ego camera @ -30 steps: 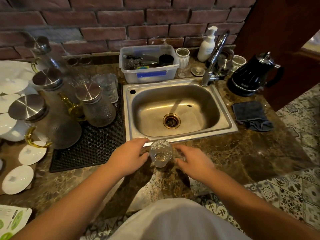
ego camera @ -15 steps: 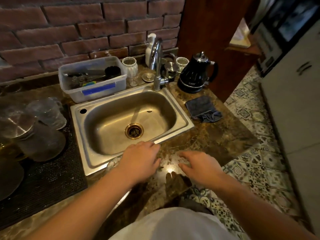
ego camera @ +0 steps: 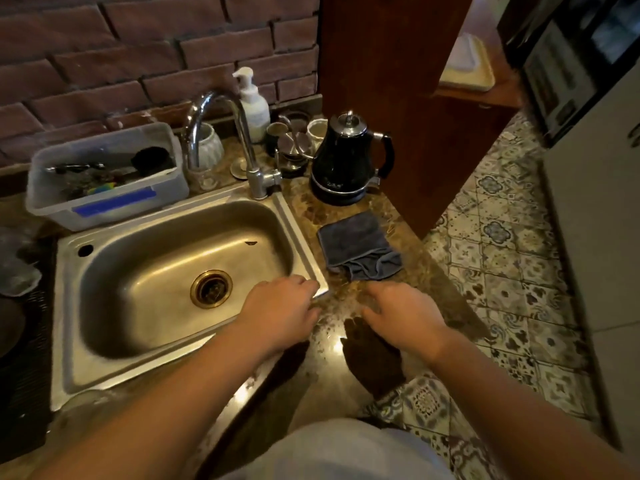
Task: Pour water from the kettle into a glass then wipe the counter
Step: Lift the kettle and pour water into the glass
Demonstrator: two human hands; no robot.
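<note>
The black kettle (ego camera: 348, 161) stands on its base at the back right of the brown marble counter (ego camera: 349, 348), handle to the right. A dark grey cloth (ego camera: 355, 244) lies folded in front of it. My left hand (ego camera: 280, 313) hovers over the sink's front right corner, palm down, fingers loosely spread. Just right of it my right hand (ego camera: 403, 315) is above the counter, below the cloth, with its fingers also apart. Neither hand holds anything. I cannot make out a glass between the hands; that patch is blurred.
The steel sink (ego camera: 301, 230) fills the middle, with a curved tap (ego camera: 242, 133) behind it. A plastic tub (ego camera: 104, 181) of utensils, a soap bottle (ego camera: 252, 105) and small cups stand along the brick wall. A wooden panel (ego camera: 391, 81) stands right of the kettle, above tiled floor.
The view has swung right, bringing the kettle and cloth closer. Both hands have moved right along the counter's front. The glass seen between them one second ago no longer shows.
</note>
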